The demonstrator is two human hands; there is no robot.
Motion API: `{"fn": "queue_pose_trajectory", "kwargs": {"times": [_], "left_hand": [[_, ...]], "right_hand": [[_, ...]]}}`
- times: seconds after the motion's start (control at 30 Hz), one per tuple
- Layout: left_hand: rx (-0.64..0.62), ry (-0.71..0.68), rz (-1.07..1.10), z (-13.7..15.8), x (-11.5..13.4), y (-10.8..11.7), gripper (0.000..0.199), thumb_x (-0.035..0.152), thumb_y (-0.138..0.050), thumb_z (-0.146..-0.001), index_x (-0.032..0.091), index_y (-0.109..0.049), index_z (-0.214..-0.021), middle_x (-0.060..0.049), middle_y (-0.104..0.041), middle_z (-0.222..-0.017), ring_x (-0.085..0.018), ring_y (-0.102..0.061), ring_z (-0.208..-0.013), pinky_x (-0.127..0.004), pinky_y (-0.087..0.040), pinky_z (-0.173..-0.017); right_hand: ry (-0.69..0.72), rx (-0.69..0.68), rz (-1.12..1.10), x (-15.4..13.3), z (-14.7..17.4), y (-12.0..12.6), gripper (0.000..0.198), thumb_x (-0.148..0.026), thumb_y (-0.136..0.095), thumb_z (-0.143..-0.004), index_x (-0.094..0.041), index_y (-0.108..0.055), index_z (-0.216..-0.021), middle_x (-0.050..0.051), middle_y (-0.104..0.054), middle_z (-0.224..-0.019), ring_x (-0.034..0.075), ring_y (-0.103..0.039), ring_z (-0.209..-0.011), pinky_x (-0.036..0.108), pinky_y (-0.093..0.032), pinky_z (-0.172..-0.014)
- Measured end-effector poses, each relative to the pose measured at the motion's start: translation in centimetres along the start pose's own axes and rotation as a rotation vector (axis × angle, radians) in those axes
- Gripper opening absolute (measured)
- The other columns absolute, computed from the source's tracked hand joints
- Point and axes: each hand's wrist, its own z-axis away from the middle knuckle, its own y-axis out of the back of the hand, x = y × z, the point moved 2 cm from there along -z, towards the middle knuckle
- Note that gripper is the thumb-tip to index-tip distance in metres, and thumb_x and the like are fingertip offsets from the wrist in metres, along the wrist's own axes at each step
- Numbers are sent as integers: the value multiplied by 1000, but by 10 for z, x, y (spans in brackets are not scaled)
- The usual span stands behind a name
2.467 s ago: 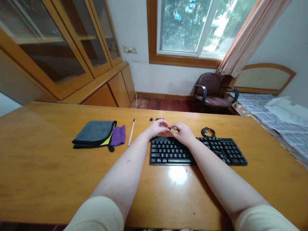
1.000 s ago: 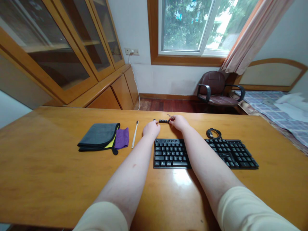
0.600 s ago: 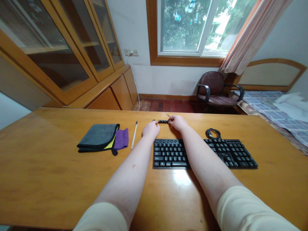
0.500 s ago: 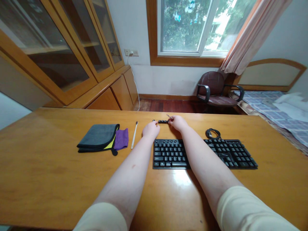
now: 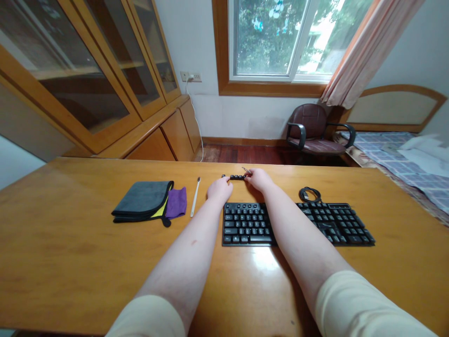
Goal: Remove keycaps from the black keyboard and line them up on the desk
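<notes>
Several small black keycaps (image 5: 237,177) form a short row near the desk's far edge. My left hand (image 5: 220,190) is at the row's left end, fingers closed around a black keycap (image 5: 223,176). At the other end is my right hand (image 5: 259,179), its fingers curled together and touching the last keycaps. A thin metal wire tool (image 5: 245,169) sticks out of that hand to the upper left; its grip is hidden. Below both hands lies a black keyboard (image 5: 245,224), partly covered by my right forearm.
A white toothbrush (image 5: 195,197) lies left of my left hand. Farther left are a folded grey cloth (image 5: 143,199) and a purple cloth (image 5: 176,202). A coiled black cable (image 5: 309,194) sits behind the keyboard. Beyond the wooden desk (image 5: 63,243) stands an office chair (image 5: 312,128).
Both hands stay at the two ends of the keycap row, almost still. The whole view has shifted very slightly.
</notes>
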Motion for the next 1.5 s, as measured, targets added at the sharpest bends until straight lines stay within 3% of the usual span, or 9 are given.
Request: {"fn": "queue_pose_trajectory", "kwargs": {"times": [1.5], "left_hand": [[-7,6,-4,3,3,3,42,32,-43,-81,30,-56,-120,-6,-65,-112,-26,-61,-101,-36,-47,-83]], "right_hand": [[-2,7,-13,-3,2,1,18,-27,-61,-78,-19,-66,-93,6,-69,-88,15,-62,-77,23,-44,-71]]}}
